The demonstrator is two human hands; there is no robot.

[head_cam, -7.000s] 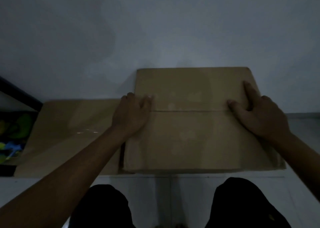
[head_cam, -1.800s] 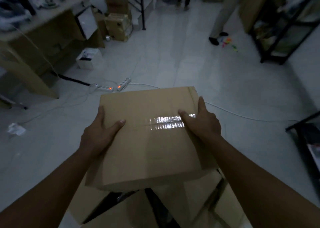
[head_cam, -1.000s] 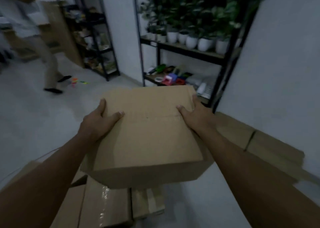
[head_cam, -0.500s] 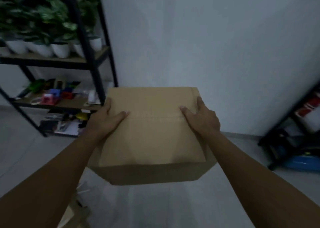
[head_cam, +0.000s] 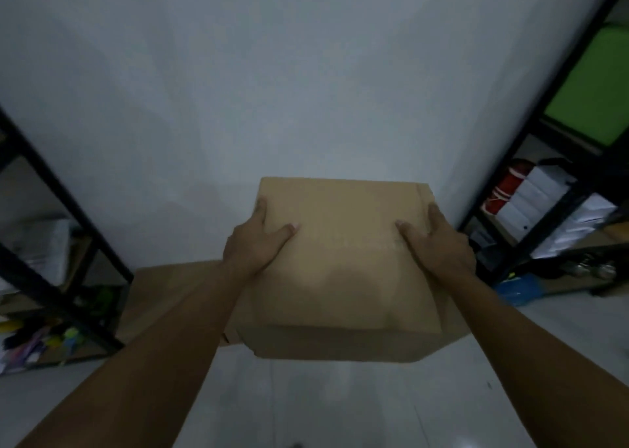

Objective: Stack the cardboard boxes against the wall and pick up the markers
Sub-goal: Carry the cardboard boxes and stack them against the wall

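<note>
Scene: a dim storeroom, seen from the head camera looking down along two bare forearms toward a pale wall (head_cam: 306, 90).
Carried box: a closed cardboard box (head_cam: 343, 277) is held in the air in front of the wall, its top face toward the camera, its near edge over the pale floor (head_cam: 323, 406).
Left hand: the left hand (head_cam: 253, 243) is clasped on the box's left side, thumb lying across the top, fingers wrapped over the far left edge.
Right hand: the right hand (head_cam: 439, 243) grips the right side the same way, thumb on top and fingers over the right edge.
Boxes on floor: flat brown cardboard boxes (head_cam: 170, 297) lie on the floor against the wall, below and to the left of the carried box and partly hidden by it.
Left shelving: a black metal rack (head_cam: 64, 243) holds blurred colourful items on its lowest level.
Right shelving: a second black rack (head_cam: 551, 229) carries white boxes (head_cam: 531, 202), a red item and a green panel (head_cam: 599, 93).
Markers: cannot be made out.
</note>
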